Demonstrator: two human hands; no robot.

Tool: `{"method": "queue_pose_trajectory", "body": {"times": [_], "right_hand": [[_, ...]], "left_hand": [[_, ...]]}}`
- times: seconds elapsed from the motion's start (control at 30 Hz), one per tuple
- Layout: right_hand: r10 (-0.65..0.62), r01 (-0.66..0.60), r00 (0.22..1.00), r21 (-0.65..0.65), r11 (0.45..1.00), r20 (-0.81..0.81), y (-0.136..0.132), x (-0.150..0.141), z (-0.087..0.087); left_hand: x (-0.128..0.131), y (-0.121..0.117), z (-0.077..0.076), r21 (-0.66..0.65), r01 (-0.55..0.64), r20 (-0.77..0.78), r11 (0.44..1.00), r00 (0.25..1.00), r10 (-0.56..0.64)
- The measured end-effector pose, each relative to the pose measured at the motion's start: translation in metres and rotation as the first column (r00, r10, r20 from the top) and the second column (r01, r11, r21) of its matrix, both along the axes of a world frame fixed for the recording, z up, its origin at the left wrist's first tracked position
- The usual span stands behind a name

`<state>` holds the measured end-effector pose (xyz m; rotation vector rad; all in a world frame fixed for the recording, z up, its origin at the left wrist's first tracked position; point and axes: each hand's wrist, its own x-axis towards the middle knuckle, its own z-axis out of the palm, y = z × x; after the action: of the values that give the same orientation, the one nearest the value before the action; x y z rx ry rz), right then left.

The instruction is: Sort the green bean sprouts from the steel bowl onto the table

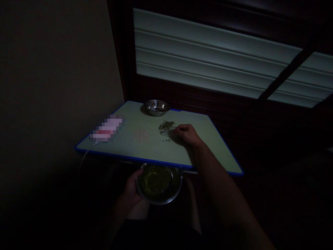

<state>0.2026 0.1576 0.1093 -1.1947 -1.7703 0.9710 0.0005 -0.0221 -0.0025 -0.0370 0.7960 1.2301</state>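
Note:
My left hand (132, 189) grips the rim of a metal bowl (174, 192) filled with small green beans, held just below the front edge of a small table (208, 139). My right hand (187, 133) rests on the tabletop with fingers curled, its fingertips beside a small pile of dark green beans (165, 125). A few loose beans (166, 140) lie near the hand. A pale patch of light grains (141, 136) lies to the left of them.
An empty metal bowl (156, 107) stands at the table's far edge. A blurred white device (107, 128) with a white cable (84, 158) lies at the left. A dark wooden wall with louvred windows (208, 59) is behind. The room is dim.

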Motion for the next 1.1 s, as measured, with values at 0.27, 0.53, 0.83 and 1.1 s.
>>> {"method": "queue_pose_trajectory", "body": {"times": [0.27,0.53,0.83,1.1], "right_hand": [[0.109,-0.11,0.993,0.008,0.994,0.038,0.007,0.008,-0.005],[0.103,-0.105,0.99,0.018,0.994,0.097,0.006,0.003,-0.005],[0.178,-0.165,0.966,-0.086,0.983,0.189,0.006,-0.006,-0.007],[0.27,-0.239,0.934,-0.151,0.959,0.235,-0.001,-0.008,0.002]], "left_hand": [[0.001,0.001,0.001,-0.015,-0.039,-0.008,0.999,0.999,0.039],[0.0,0.001,-0.001,0.003,-0.023,0.005,1.0,1.0,0.023],[-0.001,0.001,-0.005,0.013,-0.014,0.01,1.0,1.0,0.013],[0.0,0.001,-0.002,0.008,-0.041,0.003,0.999,0.999,0.041]]}}
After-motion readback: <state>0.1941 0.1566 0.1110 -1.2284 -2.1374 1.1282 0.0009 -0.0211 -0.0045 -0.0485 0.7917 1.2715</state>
